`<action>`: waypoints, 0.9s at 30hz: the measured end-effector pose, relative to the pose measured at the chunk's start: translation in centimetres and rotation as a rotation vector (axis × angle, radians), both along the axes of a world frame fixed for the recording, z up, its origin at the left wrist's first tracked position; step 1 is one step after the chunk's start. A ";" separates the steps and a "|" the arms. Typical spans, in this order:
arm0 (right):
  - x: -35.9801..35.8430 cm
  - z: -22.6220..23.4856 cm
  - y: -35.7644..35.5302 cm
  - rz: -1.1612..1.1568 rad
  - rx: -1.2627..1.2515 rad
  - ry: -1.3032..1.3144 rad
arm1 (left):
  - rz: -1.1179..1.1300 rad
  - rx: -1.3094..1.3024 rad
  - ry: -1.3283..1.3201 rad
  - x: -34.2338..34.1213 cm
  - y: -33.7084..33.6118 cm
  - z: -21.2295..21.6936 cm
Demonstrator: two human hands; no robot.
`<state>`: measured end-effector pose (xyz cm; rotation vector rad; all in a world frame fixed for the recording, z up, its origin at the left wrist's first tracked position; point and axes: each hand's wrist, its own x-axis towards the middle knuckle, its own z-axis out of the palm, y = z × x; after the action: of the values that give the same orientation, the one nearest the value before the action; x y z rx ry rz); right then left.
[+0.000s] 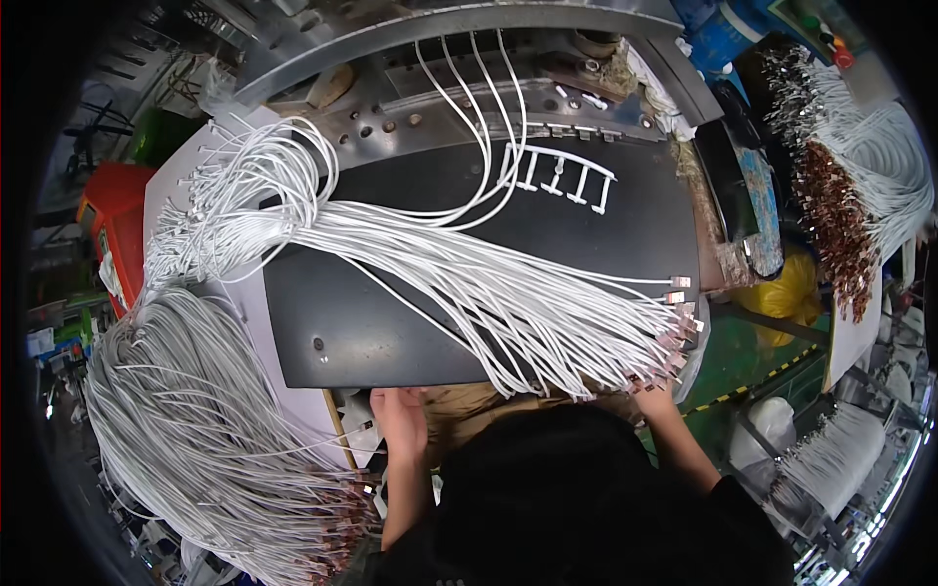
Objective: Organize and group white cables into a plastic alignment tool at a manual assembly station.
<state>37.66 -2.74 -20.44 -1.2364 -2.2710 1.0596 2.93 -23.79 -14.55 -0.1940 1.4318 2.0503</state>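
A large bundle of white cables (440, 259) stretches over the black tabletop (322, 322), its metal-tipped plugs (674, 342) fanned out at the right edge. My left hand (399, 422) is at the front edge of the tabletop, its fingertips hidden beneath that edge. Just below the plugs, my right hand (655, 396) is at the near right corner; cables and plugs cover most of its fingers, so its grip cannot be made out. Several cables rise from the bundle to the metal machine (410, 122) at the back. A white ladder-shaped plastic sprue (562, 171) lies behind the bundle.
A second heap of white cables (186, 400) hangs at the left, beside a red bin (115, 230). On the right are more coiled cables (879, 156), a yellow bag (787, 293) and a pale cable bundle (835, 459) lower down. The green floor (733, 356) shows between them.
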 end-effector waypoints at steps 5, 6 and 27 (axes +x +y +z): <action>0.4 0.5 4.3 0.466 0.452 -0.180 | 0.001 0.048 -0.166 -0.9 -1.2 -0.5; 1.8 -1.3 4.1 0.457 0.401 -0.193 | -0.026 0.047 -0.197 -1.1 -1.3 -1.0; -1.1 0.5 2.8 0.103 -0.069 0.100 | -0.125 0.161 -0.247 -1.4 -2.1 -2.7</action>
<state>36.61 0.08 -19.98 -1.0765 -2.2597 1.2181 1.49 -25.93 -17.25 -0.2736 1.0973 1.9525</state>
